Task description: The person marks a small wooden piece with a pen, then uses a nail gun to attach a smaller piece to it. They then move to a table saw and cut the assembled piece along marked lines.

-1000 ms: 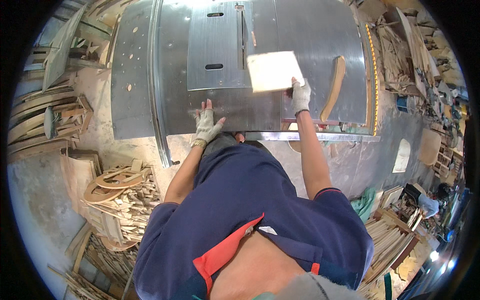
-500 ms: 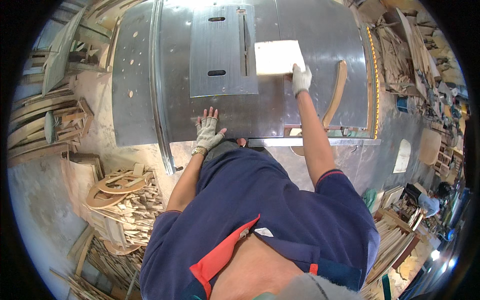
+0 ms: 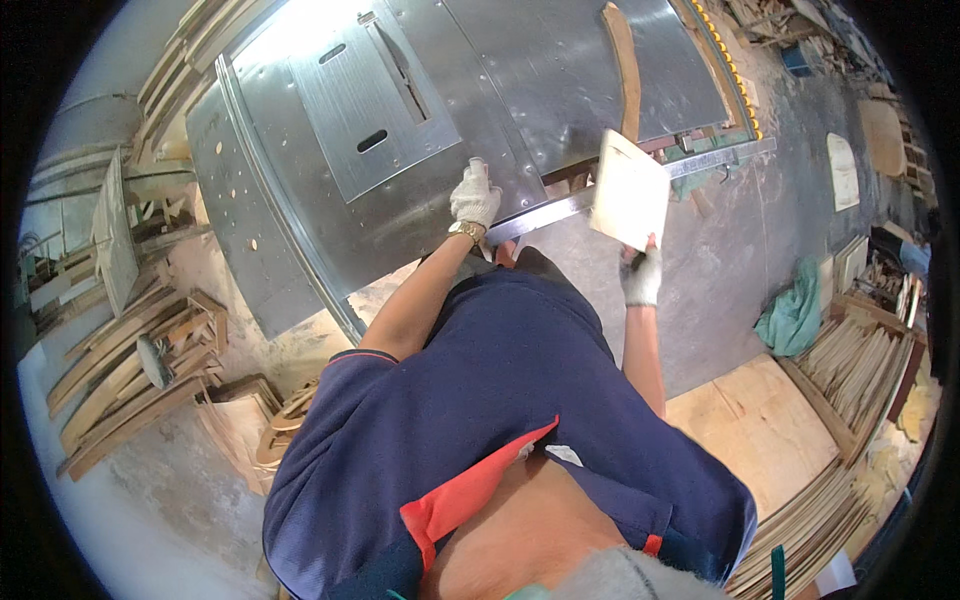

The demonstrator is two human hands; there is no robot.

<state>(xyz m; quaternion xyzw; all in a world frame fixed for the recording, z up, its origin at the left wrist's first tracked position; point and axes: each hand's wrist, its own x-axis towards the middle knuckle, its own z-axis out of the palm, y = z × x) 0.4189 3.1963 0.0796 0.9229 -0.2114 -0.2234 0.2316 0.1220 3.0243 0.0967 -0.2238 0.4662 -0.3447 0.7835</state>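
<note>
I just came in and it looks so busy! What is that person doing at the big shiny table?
A person in white work gloves stands at a metal saw table. The right hand holds a flat, pale wooden board up off the table's near edge. The left hand rests flat on the table. A curved wooden piece lies on the table, and stacks of wood strips sit around the floor.

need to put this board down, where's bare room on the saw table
Bare metal lies right of the grey rectangular insert plate, up to the curved wooden strip. The near edge is taken by the gloved left hand. The right hand holds the pale square board.
</note>
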